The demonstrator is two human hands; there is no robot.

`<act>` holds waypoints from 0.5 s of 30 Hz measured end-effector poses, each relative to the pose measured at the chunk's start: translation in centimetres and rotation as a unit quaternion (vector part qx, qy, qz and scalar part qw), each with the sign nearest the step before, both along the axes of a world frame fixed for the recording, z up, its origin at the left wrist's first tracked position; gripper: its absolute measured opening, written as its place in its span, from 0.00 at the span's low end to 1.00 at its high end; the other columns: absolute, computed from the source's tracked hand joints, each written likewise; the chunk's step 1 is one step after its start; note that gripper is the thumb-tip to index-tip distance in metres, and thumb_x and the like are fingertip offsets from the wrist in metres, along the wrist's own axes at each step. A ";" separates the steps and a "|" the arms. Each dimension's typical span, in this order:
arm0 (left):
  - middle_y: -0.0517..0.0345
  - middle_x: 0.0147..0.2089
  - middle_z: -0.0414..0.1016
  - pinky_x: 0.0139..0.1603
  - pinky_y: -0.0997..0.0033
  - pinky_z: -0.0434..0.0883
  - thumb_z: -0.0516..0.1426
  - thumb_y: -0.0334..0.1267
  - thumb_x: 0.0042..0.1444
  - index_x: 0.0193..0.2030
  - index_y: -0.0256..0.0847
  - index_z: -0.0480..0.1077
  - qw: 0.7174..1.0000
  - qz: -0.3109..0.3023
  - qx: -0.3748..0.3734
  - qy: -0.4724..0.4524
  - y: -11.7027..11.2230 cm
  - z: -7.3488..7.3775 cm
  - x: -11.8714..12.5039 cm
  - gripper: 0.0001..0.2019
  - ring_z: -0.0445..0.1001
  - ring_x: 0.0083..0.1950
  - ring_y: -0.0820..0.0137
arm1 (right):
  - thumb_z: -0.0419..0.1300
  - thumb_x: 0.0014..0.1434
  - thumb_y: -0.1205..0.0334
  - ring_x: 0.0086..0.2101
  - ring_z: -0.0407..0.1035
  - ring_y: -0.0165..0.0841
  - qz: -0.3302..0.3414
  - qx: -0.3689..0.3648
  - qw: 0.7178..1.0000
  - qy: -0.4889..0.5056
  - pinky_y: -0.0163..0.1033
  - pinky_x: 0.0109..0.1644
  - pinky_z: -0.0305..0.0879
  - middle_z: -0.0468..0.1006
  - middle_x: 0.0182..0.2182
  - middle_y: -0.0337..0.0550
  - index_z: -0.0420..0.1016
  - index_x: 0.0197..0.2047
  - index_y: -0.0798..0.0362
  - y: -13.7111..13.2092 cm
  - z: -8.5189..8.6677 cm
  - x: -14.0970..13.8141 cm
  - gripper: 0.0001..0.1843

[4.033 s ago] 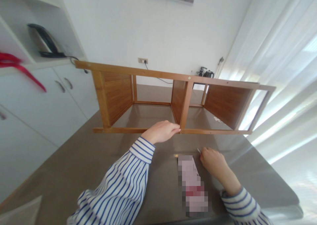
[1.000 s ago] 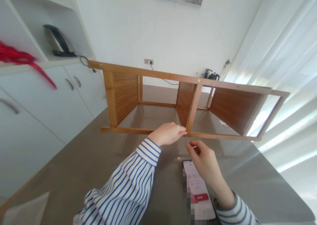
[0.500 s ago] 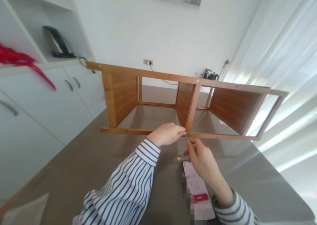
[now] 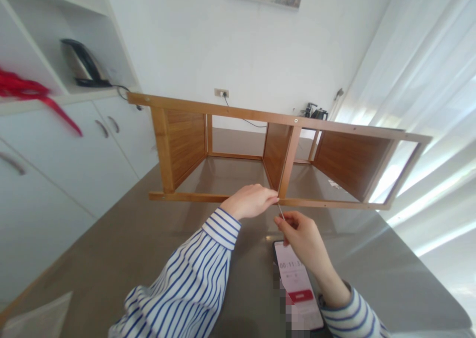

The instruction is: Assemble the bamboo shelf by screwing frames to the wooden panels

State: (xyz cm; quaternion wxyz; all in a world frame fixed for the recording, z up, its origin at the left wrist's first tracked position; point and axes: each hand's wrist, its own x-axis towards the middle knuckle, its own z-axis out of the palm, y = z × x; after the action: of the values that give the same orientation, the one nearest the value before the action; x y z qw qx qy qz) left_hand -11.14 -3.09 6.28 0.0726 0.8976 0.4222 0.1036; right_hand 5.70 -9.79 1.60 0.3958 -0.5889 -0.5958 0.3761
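Note:
A wooden shelf rack (image 4: 226, 198) lies on its side on the grey table, its panels standing upright between the rails. My left hand (image 4: 251, 201) is closed over the near lower rail where the middle crossbar meets it, fingertips together at the joint. Just below, my right hand (image 4: 303, 236) pinches a thin metal rod, which looks like a hex key (image 4: 281, 212). Its upper end reaches the rail beside my left fingertips; the exact contact is hidden. Under my right wrist a phone (image 4: 297, 278) with a running timer lies on the table.
A clear plastic bag (image 4: 40, 318) lies at the table's (image 4: 111, 258) lower left. White cabinets (image 4: 74, 149) stand left, holding an electric kettle (image 4: 84, 65) and a red ribbon (image 4: 33, 92). Behind the rack is another dark kettle (image 4: 320, 113). White curtains (image 4: 420, 70) hang at right.
My right fingers have shifted slightly down and left on the hex key, baring more of the rod. My left hand stays at the joint, and the rack has not moved.

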 end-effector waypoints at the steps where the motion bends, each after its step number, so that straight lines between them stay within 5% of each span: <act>1: 0.55 0.34 0.77 0.30 0.72 0.60 0.41 0.50 0.64 0.34 0.44 0.70 1.000 0.000 -0.001 0.000 0.0 0.0 0.0 0.21 0.74 0.35 0.66 | 0.61 0.51 0.49 0.18 0.65 0.29 -0.007 -0.008 1.000 0.023 0.33 0.21 0.62 0.73 0.20 0.36 0.72 0.38 0.54 0.0 -0.1 -0.1 0.18; 4: 0.55 0.34 0.77 0.30 0.72 0.60 0.41 0.50 0.64 0.34 0.44 0.70 1.000 0.002 -0.004 0.000 -0.1 0.0 0.0 0.21 0.74 0.34 0.66 | 0.64 0.48 0.50 0.17 0.64 0.28 -0.022 -0.005 0.996 0.090 0.33 0.21 0.61 0.73 0.20 0.35 0.69 0.43 0.53 0.1 -0.2 -0.2 0.22; 9: 0.54 0.34 0.76 0.30 0.72 0.60 0.41 0.50 0.64 0.35 0.44 0.71 1.000 0.008 -0.008 -0.004 -0.1 0.0 0.0 0.21 0.74 0.34 0.66 | 0.64 0.48 0.48 0.18 0.63 0.25 0.022 0.001 0.989 0.150 0.32 0.21 0.59 0.73 0.21 0.36 0.70 0.28 0.54 0.2 -0.1 -0.2 0.17; 15: 0.55 0.34 0.76 0.30 0.71 0.59 0.41 0.50 0.64 0.35 0.44 0.70 1.000 0.003 -0.005 0.000 0.0 0.0 -0.1 0.21 0.74 0.35 0.66 | 0.67 0.46 0.52 0.25 0.69 0.28 0.068 -0.039 0.983 0.163 0.35 0.30 0.68 0.76 0.26 0.38 0.74 0.39 0.56 0.1 -0.1 0.1 0.19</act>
State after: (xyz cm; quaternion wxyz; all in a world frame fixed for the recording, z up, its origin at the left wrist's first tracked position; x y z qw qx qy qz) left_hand -11.21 -3.09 6.27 0.0769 0.8960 0.4253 0.1019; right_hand 5.84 -9.67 1.53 0.4382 -0.4926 -0.5467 0.5162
